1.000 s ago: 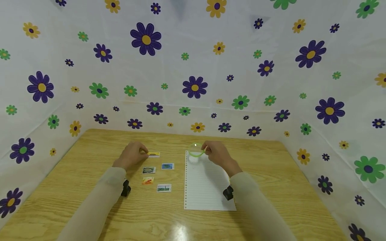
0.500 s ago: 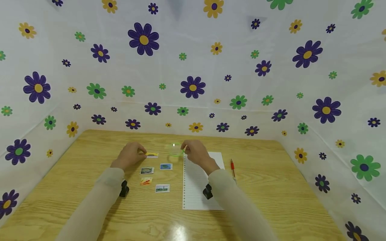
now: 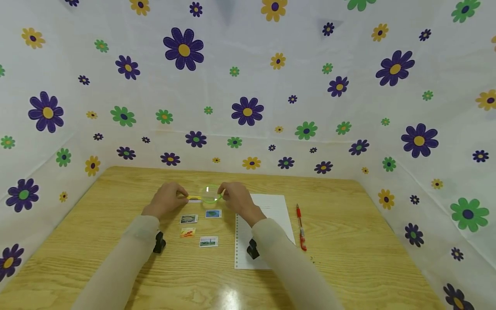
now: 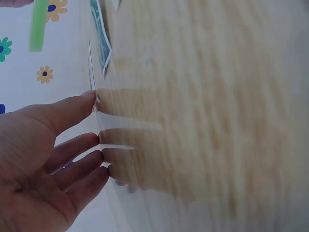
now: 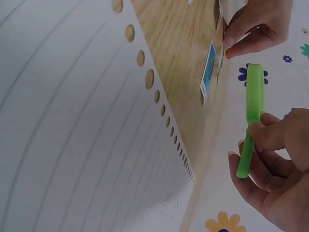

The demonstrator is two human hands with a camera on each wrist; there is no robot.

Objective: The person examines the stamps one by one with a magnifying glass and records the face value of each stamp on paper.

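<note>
My right hand [image 3: 237,199] grips the handle of a green-rimmed magnifying glass [image 5: 253,94]. Its lens stands above the table, over the right end of a yellow stamp [image 3: 194,199]. At that stamp's left edge, my left hand [image 3: 166,200] pinches it with thumb and fingertip, the other fingertips touching the table in the left wrist view. Nearer to me lie a blue stamp [image 3: 213,213], a grey stamp [image 3: 189,219], an orange stamp [image 3: 187,233] and a stamp with a green landscape [image 3: 209,241]. Part of the yellow stamp is hidden by fingers and lens rim.
A lined sheet of paper [image 3: 271,204] with punched holes along its left side lies under my right forearm. Right of it is a red pen [image 3: 300,228]. Flower-printed cloth [image 3: 248,142] hangs round the back and sides of the wooden table [image 3: 348,224].
My right hand has carried the magnifying glass left, from over the paper to the yellow stamp. That uncovers the red pen. The left hand has kept its place at the stamp.
</note>
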